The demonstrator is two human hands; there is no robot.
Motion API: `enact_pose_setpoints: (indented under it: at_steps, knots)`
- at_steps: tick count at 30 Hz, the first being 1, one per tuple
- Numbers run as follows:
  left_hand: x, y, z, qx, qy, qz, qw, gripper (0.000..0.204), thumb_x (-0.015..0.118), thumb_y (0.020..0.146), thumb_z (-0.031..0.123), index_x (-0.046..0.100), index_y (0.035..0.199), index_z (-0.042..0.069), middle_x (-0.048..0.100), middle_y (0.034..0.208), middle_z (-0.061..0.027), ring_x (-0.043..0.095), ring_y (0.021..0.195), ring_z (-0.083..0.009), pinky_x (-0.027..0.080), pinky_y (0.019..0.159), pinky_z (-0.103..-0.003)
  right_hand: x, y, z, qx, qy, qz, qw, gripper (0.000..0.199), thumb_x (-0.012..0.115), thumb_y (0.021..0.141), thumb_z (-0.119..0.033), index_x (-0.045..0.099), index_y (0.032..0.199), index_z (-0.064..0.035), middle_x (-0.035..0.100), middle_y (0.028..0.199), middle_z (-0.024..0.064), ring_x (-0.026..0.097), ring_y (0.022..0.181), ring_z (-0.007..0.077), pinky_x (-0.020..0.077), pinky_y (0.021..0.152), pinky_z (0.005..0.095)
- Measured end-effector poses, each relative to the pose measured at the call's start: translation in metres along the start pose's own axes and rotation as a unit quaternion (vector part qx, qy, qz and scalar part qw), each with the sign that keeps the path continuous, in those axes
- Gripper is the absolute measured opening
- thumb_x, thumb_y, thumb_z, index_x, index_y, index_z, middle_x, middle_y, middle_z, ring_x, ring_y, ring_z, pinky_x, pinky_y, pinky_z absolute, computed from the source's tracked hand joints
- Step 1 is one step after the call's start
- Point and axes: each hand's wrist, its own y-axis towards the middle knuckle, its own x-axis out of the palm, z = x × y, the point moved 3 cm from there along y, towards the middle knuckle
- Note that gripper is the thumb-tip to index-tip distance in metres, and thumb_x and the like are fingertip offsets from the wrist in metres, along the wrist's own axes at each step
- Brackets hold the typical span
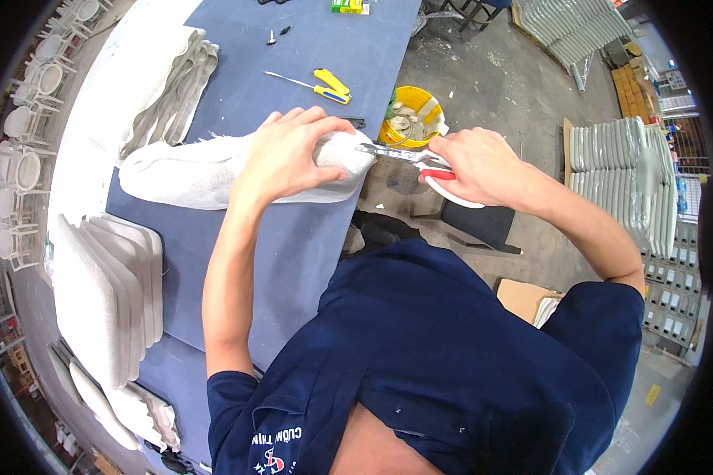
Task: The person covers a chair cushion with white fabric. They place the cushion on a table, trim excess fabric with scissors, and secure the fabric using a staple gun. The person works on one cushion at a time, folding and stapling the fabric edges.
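A long pale grey fabric-covered cushion [182,178] lies across the blue table, its right end at the table's edge. Over that end my left hand [289,154] is spread, thumb toward me and fingers on the far side, gripping it. My right hand [483,166] is closed around the red and white handles of a pair of scissors [404,153]. The scissor blades point left and touch the fabric at the cushion's right tip. Frayed threads show along the cushion's far edge. My left hand hides part of its middle.
Beyond the cushion, a screwdriver [293,81] and a yellow utility knife [333,81] lie on the blue table [238,253]. Folded grey fabric [186,79] sits far left, several stacked cushions [107,293] nearer. A yellow bucket [429,99] of scraps stands on the floor beyond the table's right edge.
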Motion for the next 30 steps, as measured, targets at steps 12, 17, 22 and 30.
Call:
enact_pose_setpoints:
  at_steps: [12, 17, 22, 30]
  knots:
    - [0.002, 0.000, 0.000, 0.001, 0.001, 0.004, 1.000, 0.065, 0.092, 0.067, 0.034, 0.073, 0.128, 0.021, 0.073, 0.115, -0.0036, 0.068, 0.113, -0.0272, 0.048, 0.098, -0.043, 0.010, 0.012, -0.005, 0.006, -0.057, 0.054, 0.997, 0.043, 0.073, 0.093, -0.043, 0.071, 0.086, -0.0012, 0.071, 0.072, 0.0209, 0.074, 0.072, 0.0409, 0.0596, 0.066, 0.0503]
    - [0.000, -0.003, -0.012, -0.033, -0.013, 0.038, 0.999, 0.091, 0.095, 0.065, 0.036, 0.059, 0.146, 0.018, 0.073, 0.123, -0.0108, 0.069, 0.113, -0.0313, 0.048, 0.101, -0.046, 0.070, 0.004, 0.013, 0.045, 0.282, 0.186, 0.940, 0.043, 0.081, 0.095, -0.040, 0.065, 0.081, -0.0031, 0.061, 0.062, 0.0084, 0.064, 0.056, 0.0176, 0.0500, 0.053, 0.0373]
    - [0.015, 0.003, -0.011, 0.006, -0.018, 0.051, 0.999, 0.085, 0.095, 0.065, 0.039, 0.063, 0.140, 0.014, 0.072, 0.127, -0.0115, 0.067, 0.123, -0.0313, 0.046, 0.105, -0.048, 0.173, 0.004, 0.039, 0.144, 0.793, 0.216, 0.551, 0.043, 0.063, 0.106, -0.051, 0.061, 0.092, -0.0106, 0.062, 0.073, 0.0022, 0.058, 0.058, 0.0143, 0.0429, 0.051, 0.0284]
    - [0.024, -0.008, -0.010, -0.076, 0.009, 0.096, 0.992, 0.055, 0.071, 0.086, 0.066, 0.078, 0.103, 0.014, 0.073, 0.115, -0.0093, 0.069, 0.109, -0.0297, 0.045, 0.094, -0.045, 0.225, 0.037, 0.040, 0.249, 0.734, -0.049, 0.630, 0.050, 0.057, 0.106, -0.060, 0.071, 0.107, -0.0119, 0.067, 0.081, -0.0007, 0.067, 0.073, 0.0134, 0.0450, 0.062, 0.0309]
